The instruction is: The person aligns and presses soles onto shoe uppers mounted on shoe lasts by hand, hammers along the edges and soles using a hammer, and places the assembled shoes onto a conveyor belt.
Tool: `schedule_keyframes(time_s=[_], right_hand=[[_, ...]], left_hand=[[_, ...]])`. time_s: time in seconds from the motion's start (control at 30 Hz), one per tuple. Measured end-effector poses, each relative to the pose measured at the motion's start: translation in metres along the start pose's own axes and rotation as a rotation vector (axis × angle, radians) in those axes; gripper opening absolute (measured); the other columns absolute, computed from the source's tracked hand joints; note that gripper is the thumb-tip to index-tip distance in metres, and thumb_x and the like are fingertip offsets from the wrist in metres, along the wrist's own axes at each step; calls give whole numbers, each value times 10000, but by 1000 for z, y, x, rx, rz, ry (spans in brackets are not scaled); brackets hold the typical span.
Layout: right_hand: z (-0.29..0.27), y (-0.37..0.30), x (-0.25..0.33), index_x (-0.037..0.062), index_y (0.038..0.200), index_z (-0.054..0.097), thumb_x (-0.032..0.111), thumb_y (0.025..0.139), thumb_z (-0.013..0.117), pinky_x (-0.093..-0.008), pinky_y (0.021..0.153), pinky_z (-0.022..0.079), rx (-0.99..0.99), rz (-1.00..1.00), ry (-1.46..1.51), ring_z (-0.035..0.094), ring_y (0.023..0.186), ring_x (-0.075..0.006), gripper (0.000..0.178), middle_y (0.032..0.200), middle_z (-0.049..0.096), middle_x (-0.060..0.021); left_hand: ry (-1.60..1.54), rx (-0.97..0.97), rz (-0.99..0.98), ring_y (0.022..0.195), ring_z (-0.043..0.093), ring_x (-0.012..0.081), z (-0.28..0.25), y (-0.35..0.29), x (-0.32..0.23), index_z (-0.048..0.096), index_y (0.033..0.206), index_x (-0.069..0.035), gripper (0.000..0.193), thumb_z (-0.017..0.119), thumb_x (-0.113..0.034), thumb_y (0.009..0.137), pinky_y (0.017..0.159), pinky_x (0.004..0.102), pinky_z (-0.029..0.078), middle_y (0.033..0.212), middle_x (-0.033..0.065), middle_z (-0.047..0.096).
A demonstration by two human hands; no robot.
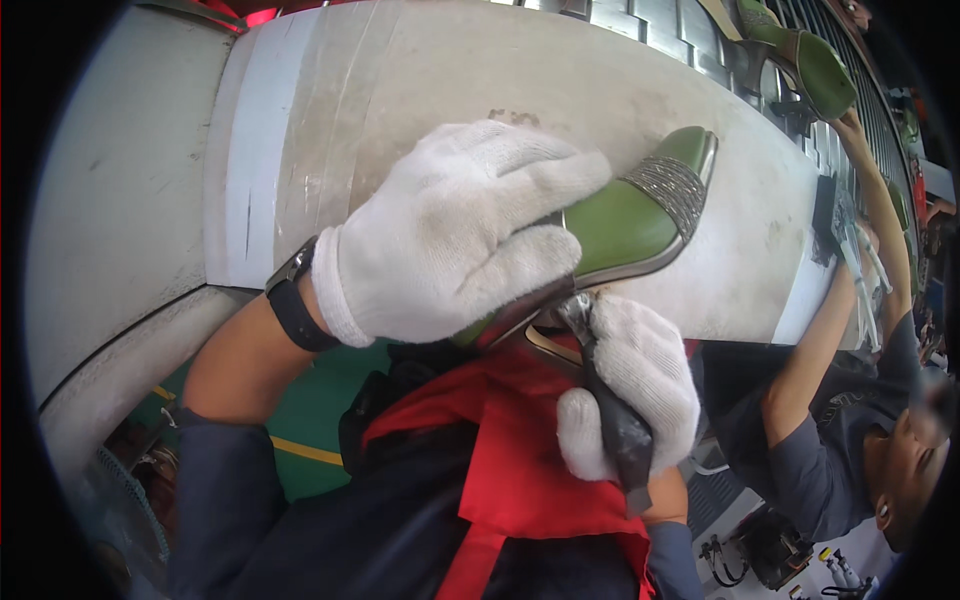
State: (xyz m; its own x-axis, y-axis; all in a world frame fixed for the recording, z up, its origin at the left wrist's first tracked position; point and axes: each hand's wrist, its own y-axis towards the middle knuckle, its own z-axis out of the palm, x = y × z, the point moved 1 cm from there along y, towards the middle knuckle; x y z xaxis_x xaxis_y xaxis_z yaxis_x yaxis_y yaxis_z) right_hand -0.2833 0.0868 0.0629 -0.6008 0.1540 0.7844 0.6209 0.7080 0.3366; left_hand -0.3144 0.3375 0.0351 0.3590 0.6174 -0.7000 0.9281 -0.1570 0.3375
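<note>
A green heeled shoe [625,225] with a glittery band across its front lies on its side on the pale worktop, toe pointing to the upper right. My left hand [455,225], in a white knit glove, is closed over its rear part and hides much of it. In my gloved right hand [640,390] is a hand tool [612,415] with a black-wrapped handle. Its upper end meets the edge of the sole, close below my left fingers. The exact kind of tool is hidden by the wrapping and my grip.
Beyond the worktop [420,75] runs a slatted metal conveyor [660,25]. A co-worker [840,430] at the right reaches toward another green heeled shoe [822,75] there. A pale panel [125,170] stands at my left, above green floor [305,470] with a yellow line.
</note>
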Motion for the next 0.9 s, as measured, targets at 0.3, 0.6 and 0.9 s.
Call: schedule_keyframes(time_s=[0.3,0.6,0.9], right_hand=[[-3,34,13,-14,942,717,11,754,783,-453,861,601,31,190,169,759,953,-416,201,989,742,-208],[-8,19,-1,-39,1112,717,-33,790,800,-420,951,608,12,23,141,774,1023,-380,332,1084,762,-217],[-60,30,-29,-114,1295,662,15,1042,657,-402,996,617,-245,450,586,772,1105,-266,284,1192,788,-219]], left_hand=[[-16,-97,-15,1213,662,479,9,-2,0,645,1416,62,498,690,-158,971,1115,557,487,1329,275,691],[63,-21,-46,1260,634,498,3,16,-20,624,1414,89,532,707,-197,973,1127,541,483,1362,304,669],[229,210,-298,1158,650,462,24,74,-49,424,1579,64,971,873,-287,793,1025,500,531,1258,263,658]])
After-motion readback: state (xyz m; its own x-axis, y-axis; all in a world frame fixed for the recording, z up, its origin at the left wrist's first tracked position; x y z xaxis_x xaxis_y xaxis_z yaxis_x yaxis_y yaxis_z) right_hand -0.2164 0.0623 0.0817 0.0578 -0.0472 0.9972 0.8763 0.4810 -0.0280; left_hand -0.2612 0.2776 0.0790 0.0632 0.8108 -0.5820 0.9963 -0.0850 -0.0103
